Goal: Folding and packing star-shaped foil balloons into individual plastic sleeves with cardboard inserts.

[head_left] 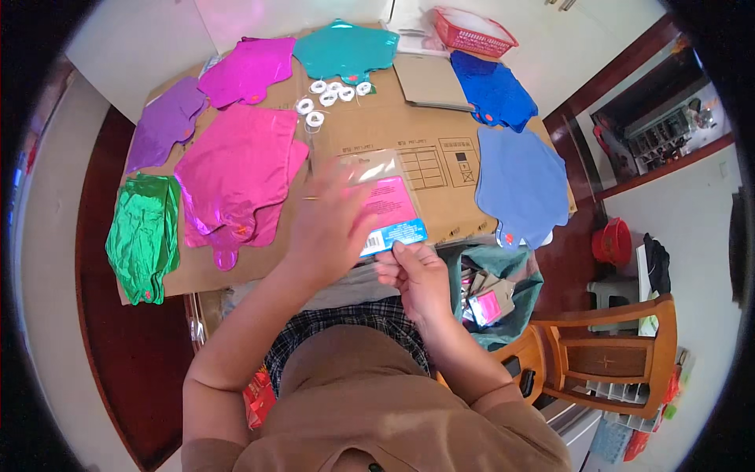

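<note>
A clear plastic packet with a pink and blue card inside lies tilted above the cardboard at the table's near edge. My right hand pinches its lower right corner between thumb and fingers. Over the packet's left side is my left hand, blurred by motion, its fingers stretched and apart with nothing seen in them. Part of the packet is hidden behind that hand. Left of it lies a stack of flat pink foil balloons; several small white ribbon rolls sit beyond.
More flat foil balloons ring the cardboard-covered table: green, purple, magenta, teal, dark blue, light blue. A red basket stands behind a cardboard piece. Packets fill a green bag beside a wooden chair.
</note>
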The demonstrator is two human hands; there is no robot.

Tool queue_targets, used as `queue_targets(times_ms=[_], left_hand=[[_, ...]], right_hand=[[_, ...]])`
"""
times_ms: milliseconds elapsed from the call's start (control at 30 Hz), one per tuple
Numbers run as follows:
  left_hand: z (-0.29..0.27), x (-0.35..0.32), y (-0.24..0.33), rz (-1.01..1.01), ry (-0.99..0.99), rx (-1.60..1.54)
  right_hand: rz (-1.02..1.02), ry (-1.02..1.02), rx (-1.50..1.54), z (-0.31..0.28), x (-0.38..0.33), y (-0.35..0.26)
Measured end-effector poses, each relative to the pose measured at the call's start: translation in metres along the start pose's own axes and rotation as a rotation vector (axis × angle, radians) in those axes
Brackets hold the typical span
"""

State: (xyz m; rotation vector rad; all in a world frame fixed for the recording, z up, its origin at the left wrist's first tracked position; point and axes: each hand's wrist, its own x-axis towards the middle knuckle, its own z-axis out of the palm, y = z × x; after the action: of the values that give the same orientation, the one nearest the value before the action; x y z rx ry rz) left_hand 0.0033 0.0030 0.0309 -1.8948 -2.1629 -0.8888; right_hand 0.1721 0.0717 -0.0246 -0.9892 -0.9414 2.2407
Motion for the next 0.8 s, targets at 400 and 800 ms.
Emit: queue_targets(times_ms=[400, 800], left_hand=[[0.036, 0.001, -0.017, 0.094, -0.337, 0.025], [0.024, 0.001, -0.018, 0.12, -0.165, -0.19]], right_hand=[[0.068, -0.058, -0.431, -0.02, 0.004, -0.039], [0.085, -0.209, -0.638, -0.013, 0.037, -0.082]])
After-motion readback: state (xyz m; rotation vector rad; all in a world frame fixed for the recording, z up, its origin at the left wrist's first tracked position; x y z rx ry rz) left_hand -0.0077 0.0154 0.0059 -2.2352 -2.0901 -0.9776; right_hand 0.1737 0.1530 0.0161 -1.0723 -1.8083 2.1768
